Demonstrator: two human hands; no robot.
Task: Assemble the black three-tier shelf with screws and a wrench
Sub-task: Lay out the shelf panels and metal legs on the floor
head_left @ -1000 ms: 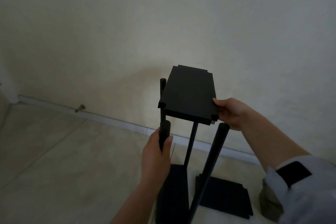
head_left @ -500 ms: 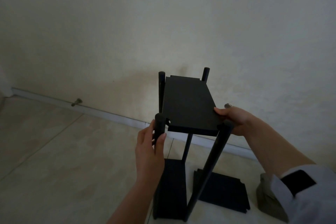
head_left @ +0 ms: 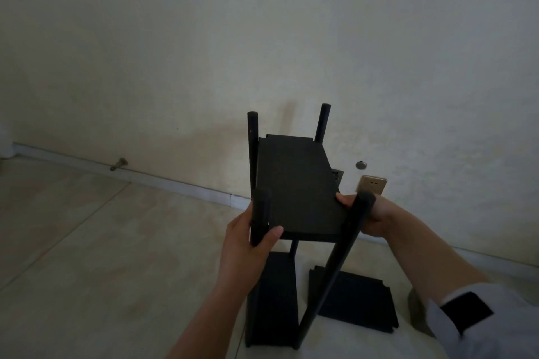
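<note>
Both hands are gripping stuff: left hand (head_left: 248, 245) wrapping the near post (head_left: 260, 217), right hand (head_left: 372, 217) pinching the shelf board (head_left: 294, 186), which is running lengthwise toward the wall (head_left: 204, 52), open floor (head_left: 87, 256) leftward.

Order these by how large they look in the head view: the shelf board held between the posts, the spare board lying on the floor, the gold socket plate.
1. Held shelf board, though it is nearest the camera.
2. Spare board on the floor, partly hidden.
3. Gold socket plate, clearly smallest.

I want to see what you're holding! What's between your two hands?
In the head view, the black shelf board sits between the left hand and the right hand, inside the four poles.
</note>
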